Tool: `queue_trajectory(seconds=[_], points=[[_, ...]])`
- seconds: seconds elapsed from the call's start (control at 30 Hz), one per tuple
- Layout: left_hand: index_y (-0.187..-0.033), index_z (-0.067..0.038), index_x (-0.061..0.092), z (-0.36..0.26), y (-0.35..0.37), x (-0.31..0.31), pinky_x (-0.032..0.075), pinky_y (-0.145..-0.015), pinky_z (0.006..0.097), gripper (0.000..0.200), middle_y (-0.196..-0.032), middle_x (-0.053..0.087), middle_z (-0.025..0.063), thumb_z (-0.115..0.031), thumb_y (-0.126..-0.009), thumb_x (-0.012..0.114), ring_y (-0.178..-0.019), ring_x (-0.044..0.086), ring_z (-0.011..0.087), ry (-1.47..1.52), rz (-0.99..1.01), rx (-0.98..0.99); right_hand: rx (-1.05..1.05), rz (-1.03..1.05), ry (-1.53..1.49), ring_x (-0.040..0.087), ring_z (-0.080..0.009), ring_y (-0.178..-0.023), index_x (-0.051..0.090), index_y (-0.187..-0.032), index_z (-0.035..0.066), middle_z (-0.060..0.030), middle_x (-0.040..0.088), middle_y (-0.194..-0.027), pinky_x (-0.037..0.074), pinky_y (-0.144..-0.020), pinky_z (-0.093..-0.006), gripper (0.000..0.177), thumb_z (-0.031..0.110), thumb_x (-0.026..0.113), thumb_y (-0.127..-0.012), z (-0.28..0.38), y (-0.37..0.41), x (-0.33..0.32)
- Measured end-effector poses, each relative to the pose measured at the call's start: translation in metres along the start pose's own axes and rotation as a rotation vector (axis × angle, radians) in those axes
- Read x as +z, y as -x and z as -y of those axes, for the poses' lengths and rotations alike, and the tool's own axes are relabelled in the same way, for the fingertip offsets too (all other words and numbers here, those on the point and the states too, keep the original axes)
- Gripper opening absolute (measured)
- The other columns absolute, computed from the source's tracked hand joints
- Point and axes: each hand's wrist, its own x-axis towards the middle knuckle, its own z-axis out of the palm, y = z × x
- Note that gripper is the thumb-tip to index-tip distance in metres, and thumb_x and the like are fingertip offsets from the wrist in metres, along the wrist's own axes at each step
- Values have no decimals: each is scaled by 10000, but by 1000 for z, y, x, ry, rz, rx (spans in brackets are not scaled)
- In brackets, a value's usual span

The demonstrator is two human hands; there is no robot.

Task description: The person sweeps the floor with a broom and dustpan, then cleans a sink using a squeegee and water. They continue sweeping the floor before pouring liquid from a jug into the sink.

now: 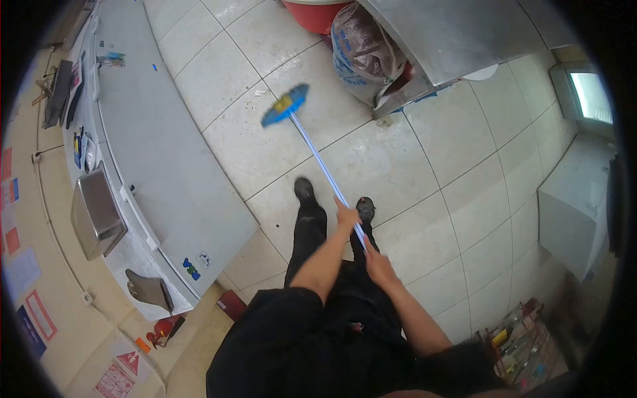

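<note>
A broom with a long pale blue handle reaches from my body out over the tiled floor. Its head, blue with a yellow middle, is slightly blurred against the tiles. My left hand is wrapped round the handle above my feet. Lower on the same handle, nearer my body, my right hand is closed round its upper end. Small bits of debris and wet-looking marks show on the floor around the broom head.
A long white chest freezer runs along the left, bearing a metal pan and a glove. Ahead stand a lined bin, a red tub and a steel counter. A white box-like unit is at right.
</note>
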Motion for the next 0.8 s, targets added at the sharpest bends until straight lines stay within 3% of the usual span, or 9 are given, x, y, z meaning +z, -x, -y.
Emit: queue_trajectory(seconds=[0.2, 0.3, 0.33, 0.4, 0.53, 0.6, 0.67, 0.73, 0.8], points=[[-1501, -60, -225, -131, -98, -95, 591, -515, 403, 1119, -1036, 626, 339, -55, -781, 631, -661, 708, 332, -137, 184, -3, -6, 5, -44, 603, -524, -786, 317, -1517, 266, -326, 623, -843, 461, -704, -579, 519, 235, 454, -1017, 91, -92, -19], [-1507, -58, -160, -86, -77, -94, 584, -602, 425, 1093, -1024, 634, 313, -99, -803, 675, -742, 708, 343, -203, 97, 274, 61, 39, 14, 609, -517, -768, 289, -1529, 280, -330, 626, -863, 473, -703, -572, 523, 264, 437, -1027, 123, -15, -55], [-1506, -61, -140, -129, -9, -110, 573, -679, 448, 1084, -990, 644, 307, -103, -810, 690, -794, 699, 380, -1, 257, -46, 99, 67, 36, 616, -509, -777, 276, -1534, 298, -347, 619, -906, 483, -686, -555, 533, 259, 439, -1029, 132, 18, -66], [-1498, -63, -179, -62, 26, -81, 568, -687, 467, 1108, -915, 669, 280, -105, -824, 700, -799, 693, 399, 0, 283, 58, 176, 48, 7, 629, -497, -809, 320, -1521, 293, -332, 622, -992, 489, -672, -535, 532, 194, 458, -1016, 137, 81, -76], [-1471, 19, -234, -111, 88, -93, 570, -729, 470, 1061, -1002, 661, 317, -133, -854, 617, -837, 690, 421, -187, 537, -238, 262, 39, 40, 640, -481, -870, 358, -1509, 268, -311, 636, -955, 517, -722, -498, 535, 162, 498, -1003, 137, 120, -58], [-1493, 22, -192, -62, 36, -54, 560, -797, 462, 989, -1000, 666, 322, -130, -867, 559, -876, 683, 431, -326, 377, -150, 182, -21, 32, 649, -484, -819, 366, -1506, 271, -321, 641, -894, 507, -703, -516, 519, 172, 482, -1010, 135, 93, -54], [-1505, 28, -154, -100, 21, -62, 545, -850, 457, 954, -1008, 663, 331, -110, -866, 541, -908, 678, 434, -320, 396, -255, 314, 58, 108, 649, -488, -802, 347, -1516, 262, -321, 635, -826, 507, -689, -511, 530, 179, 487, -1012, 147, 58, -55], [-1488, 51, -155, -102, 6, -54, 577, -732, 472, 963, -979, 658, 342, -81, -847, 552, -815, 692, 429, -325, 320, -124, 353, 97, 127, 642, -496, -770, 324, -1525, 261, -328, 628, -805, 504, -660, -512, 546, 187, 492, -1012, 150, 35, -66], [-1495, 53, -109, -128, -17, -63, 547, -844, 483, 941, -1013, 650, 351, -80, -849, 562, -913, 669, 459, -304, 335, -151, 381, 111, 110, 628, -507, -734, 315, -1529, 257, -332, 614, -767, 490, -625, -518, 551, 193, 495, -1012, 168, 5, -78]])
